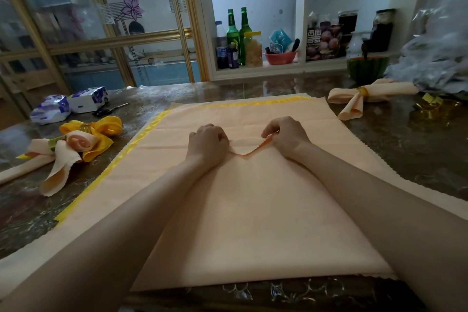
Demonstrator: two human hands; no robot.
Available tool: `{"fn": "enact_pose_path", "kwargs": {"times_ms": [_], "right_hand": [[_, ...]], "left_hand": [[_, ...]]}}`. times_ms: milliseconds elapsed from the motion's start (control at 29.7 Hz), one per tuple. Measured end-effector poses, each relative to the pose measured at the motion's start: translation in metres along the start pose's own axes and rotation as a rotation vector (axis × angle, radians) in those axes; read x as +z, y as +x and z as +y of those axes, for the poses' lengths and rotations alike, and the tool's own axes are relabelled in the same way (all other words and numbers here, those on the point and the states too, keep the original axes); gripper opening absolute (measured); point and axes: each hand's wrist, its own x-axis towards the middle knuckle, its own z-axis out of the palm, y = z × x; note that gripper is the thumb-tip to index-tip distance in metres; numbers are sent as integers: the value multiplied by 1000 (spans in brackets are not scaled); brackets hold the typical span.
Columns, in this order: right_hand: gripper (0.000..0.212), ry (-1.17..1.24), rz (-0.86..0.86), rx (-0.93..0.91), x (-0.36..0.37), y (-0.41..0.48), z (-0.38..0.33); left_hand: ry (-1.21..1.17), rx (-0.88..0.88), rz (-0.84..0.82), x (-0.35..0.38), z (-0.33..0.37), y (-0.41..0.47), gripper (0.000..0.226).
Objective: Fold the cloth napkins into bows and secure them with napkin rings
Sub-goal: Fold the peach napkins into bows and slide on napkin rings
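Grip: both hands held the zigzag-cut edge of the peach napkin [253,210]. Left hand [207,142] was knuckles up, its fingers curled down onto the cloth. Right hand [286,137] pinched the same edge between thumb and fingers and raised it a little, so the edge sagged in a shallow V between the two hands.

Nearest: both bare forearms reached forward, converging over the napkin. Its near part lay folded toward the middle, and the fold line ran close to the table [405,149] edge.

Middle: the napkin was spread flat at table centre over a yellow napkin [141,143], which showed only as a strip along the left and far sides.

Left of it: a peach bow [60,162] and a yellow bow [101,132], touching, each cinched with a ring. Beyond them were scissors [109,109] and two tissue packs [86,100].

Far right: another peach bow [354,106], clasped by a gold napkin ring [364,91], with loose gold rings [431,102] just beside it.

Farthest: a wall shelf with two green bottles [233,33] and a red bowl [279,57]
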Motion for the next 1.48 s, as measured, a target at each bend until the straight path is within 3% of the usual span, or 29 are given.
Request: {"fn": "enact_pose_path", "kwargs": {"times_ms": [169, 337, 438, 607, 876, 1011, 1213, 1483], "right_hand": [[22, -114, -77, -10, 0, -1, -8], [47, -279, -155, -59, 11, 2, -18], [46, -247, -194, -41, 13, 4, -22], [17, -193, -65, -10, 11, 7, -18], [20, -401, 53, -235, 17, 4, -19], [17, -440, 19, -313, 11, -2, -18], [25, -274, 16, -277, 7, -5, -16], [28, -347, -70, -187, 11, 4, -10]], "left_hand": [[6, 22, -32, 1, -1, 0, 20], [9, 64, -17, 2, -3, 0, 24], [21, 66, -18, 2, -4, 1, 19], [37, 83, -13, 1, -3, 0, 18], [-1, 99, 7, -2, 1, -4, 17], [-54, 79, 46, -3, 3, -4, 20], [48, 119, -6, -1, 0, -2, 15], [36, 115, -24, 0, 1, -3, 20]]}}
